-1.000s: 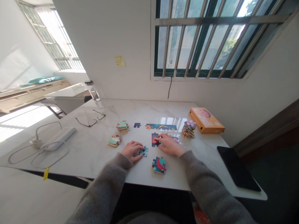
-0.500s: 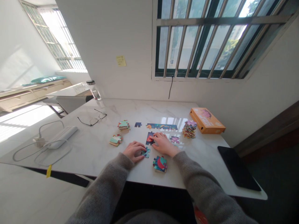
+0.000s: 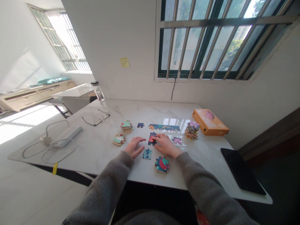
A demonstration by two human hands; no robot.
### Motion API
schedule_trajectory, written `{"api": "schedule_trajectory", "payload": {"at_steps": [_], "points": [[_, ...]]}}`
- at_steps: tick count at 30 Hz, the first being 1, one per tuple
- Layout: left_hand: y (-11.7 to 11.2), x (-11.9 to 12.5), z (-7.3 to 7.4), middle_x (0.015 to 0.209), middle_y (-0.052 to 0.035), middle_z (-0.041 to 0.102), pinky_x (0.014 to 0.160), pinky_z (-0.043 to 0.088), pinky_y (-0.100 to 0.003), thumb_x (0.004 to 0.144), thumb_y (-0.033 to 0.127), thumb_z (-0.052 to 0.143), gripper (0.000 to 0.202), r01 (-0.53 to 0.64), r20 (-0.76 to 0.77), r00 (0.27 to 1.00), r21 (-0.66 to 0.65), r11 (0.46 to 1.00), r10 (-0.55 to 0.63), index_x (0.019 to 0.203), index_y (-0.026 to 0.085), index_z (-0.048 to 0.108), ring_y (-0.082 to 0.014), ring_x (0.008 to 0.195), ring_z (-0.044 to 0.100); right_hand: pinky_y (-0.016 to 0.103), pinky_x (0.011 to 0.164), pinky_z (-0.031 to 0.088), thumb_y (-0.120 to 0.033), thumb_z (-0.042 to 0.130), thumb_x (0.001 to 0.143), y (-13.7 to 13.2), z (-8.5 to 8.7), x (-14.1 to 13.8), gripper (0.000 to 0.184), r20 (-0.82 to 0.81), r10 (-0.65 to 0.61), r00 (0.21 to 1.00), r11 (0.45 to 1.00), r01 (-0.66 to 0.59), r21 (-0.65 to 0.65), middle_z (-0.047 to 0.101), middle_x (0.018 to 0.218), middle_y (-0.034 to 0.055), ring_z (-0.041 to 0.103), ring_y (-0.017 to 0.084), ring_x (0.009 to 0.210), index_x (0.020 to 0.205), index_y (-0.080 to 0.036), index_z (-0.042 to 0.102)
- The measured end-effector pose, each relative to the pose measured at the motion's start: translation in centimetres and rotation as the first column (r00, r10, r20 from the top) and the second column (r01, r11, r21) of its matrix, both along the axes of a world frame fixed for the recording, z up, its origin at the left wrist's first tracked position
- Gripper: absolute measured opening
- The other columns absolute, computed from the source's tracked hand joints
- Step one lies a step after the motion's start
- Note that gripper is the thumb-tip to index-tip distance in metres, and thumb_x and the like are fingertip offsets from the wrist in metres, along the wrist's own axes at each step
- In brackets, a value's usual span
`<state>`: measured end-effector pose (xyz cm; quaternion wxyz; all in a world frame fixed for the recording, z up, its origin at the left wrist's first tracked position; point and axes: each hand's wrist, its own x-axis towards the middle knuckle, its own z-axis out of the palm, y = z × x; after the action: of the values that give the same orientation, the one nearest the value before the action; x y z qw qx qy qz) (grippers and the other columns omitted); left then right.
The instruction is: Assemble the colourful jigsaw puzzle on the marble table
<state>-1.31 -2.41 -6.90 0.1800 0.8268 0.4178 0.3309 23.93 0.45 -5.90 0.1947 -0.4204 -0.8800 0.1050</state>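
Note:
My left hand (image 3: pixel 136 147) hovers at the left, holding nothing, with thumb and fingers apart. Just right of its fingertips lies a teal puzzle piece (image 3: pixel 147 154), flat on the table. The fingers and thumb of my right hand (image 3: pixel 166 145) are closed on the right side of a dark blue puzzle piece with a red figure (image 3: pixel 152 137), which lies flat and is partly covered. A stack of puzzle pieces with a red and teal picture (image 3: pixel 161 164) sits below my right hand. Beyond it lie a pink puzzle piece (image 3: pixel 177 140) and a joined puzzle strip (image 3: pixel 165 127).
Left of centre stand two piece stacks (image 3: pixel 127 125) (image 3: pixel 118 140), near a lone dark piece (image 3: pixel 140 125). A taller stack (image 3: pixel 191 130) stands by an orange box (image 3: pixel 210 122). Glasses (image 3: pixel 97 121), a power strip (image 3: pixel 67 136), a bottle (image 3: pixel 98 91) and a black tablet (image 3: pixel 242 170) surround them.
My left hand has let go of the teal piece and lifted off to its left, leaving it uncovered. My right hand stays at the dark blue piece. The view has shifted slightly.

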Motion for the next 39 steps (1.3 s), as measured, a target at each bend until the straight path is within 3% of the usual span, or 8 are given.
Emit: {"api": "schedule_trajectory", "payload": {"at_steps": [4,10,17,22,26,30,34,39], "points": [[0.0,0.8,1.1,0.110,-0.0096,0.064,0.100,0.047,-0.043,0.090,0.031,0.056,0.024,0.007,0.008,1.000,0.010,1.000,-0.007,0.108,0.020,0.065,-0.0247,0.106,0.058,0.041,0.107,0.041,-0.022,0.060,0.091,0.0,0.2,0.7,0.041,-0.096,0.033,0.995,0.999,-0.037,-0.040,0.058,0.124,0.0120,0.051,0.025,0.119,0.131,-0.018,0.058],[-2.6,3.8,3.0,0.110,-0.0062,0.065,0.100,0.045,-0.039,0.083,0.034,0.067,0.019,0.320,-0.096,0.942,-0.013,0.947,-0.320,0.099,0.023,0.066,-0.0234,0.105,0.055,0.040,0.107,0.043,-0.015,0.057,0.091,0.0,0.5,1.6,0.040,-0.221,0.009,0.975,0.997,-0.025,-0.068,0.060,0.122,0.0120,0.056,0.023,0.118,0.131,-0.018,0.058],[-3.0,6.0,2.4,0.121,-0.0054,0.061,0.103,0.042,-0.041,0.078,0.031,0.071,0.026,0.388,-0.252,0.885,-0.063,0.919,-0.391,0.103,0.025,0.066,-0.0259,0.112,0.053,0.045,0.102,0.047,-0.014,0.054,0.090,0.7,0.8,3.3,0.036,-0.328,-0.004,0.945,0.999,0.017,0.038,0.065,0.115,0.0113,0.059,0.025,0.112,0.124,-0.019,0.063],[-2.4,6.1,2.3,0.112,-0.0039,0.066,0.097,0.045,-0.037,0.078,0.030,0.071,0.026,0.446,-0.263,0.854,-0.077,0.892,-0.449,0.103,0.025,0.066,-0.0238,0.105,0.057,0.040,0.090,0.052,-0.017,0.050,0.091,1.2,1.7,6.6,0.031,-0.428,-0.110,0.897,0.984,0.157,0.078,0.066,0.101,0.0083,0.063,0.022,0.093,0.118,-0.020,0.065],[-2.5,6.4,2.5,0.106,-0.0041,0.069,0.090,0.046,-0.036,0.081,0.032,0.070,0.023,0.432,-0.286,0.861,-0.022,0.901,-0.420,0.101,0.023,0.065,-0.0227,0.099,0.061,0.037,0.084,0.052,-0.018,0.048,0.092,1.2,1.8,8.3,0.030,-0.440,-0.126,0.889,0.981,0.179,0.079,0.066,0.096,0.0067,0.062,0.019,0.084,0.116,-0.020,0.066],[-2.0,6.7,2.7,0.106,-0.0042,0.070,0.088,0.047,-0.034,0.082,0.028,0.067,0.016,0.401,-0.232,0.901,0.120,0.908,-0.367,0.096,0.022,0.062,-0.0206,0.096,0.064,0.035,0.082,0.051,-0.019,0.048,0.092,0.9,1.6,7.8,0.030,-0.436,-0.126,0.891,0.983,0.171,0.065,0.066,0.093,0.0060,0.062,0.019,0.082,0.115,-0.020,0.067],[0.0,6.6,2.9,0.109,-0.0057,0.070,0.086,0.048,-0.035,0.082,0.026,0.065,0.012,0.297,-0.195,0.949,0.293,0.909,-0.248,0.092,0.022,0.060,-0.0217,0.099,0.064,0.036,0.082,0.050,-0.021,0.049,0.092,0.3,1.5,6.1,0.029,-0.458,-0.098,0.884,0.993,0.115,0.008,0.068,0.091,0.0058,0.062,0.020,0.084,0.114,-0.020,0.067],[3.5,6.8,2.5,0.105,-0.0051,0.071,0.084,0.050,-0.037,0.079,0.024,0.068,0.016,0.225,-0.240,0.961,0.373,0.900,-0.141,0.092,0.022,0.060,-0.0226,0.096,0.066,0.034,0.077,0.049,-0.029,0.048,0.094,-0.3,1.5,4.5,0.030,-0.512,-0.132,0.849,0.984,0.049,-0.172,0.069,0.088,0.0046,0.062,0.019,0.081,0.115,-0.020,0.067]]}}
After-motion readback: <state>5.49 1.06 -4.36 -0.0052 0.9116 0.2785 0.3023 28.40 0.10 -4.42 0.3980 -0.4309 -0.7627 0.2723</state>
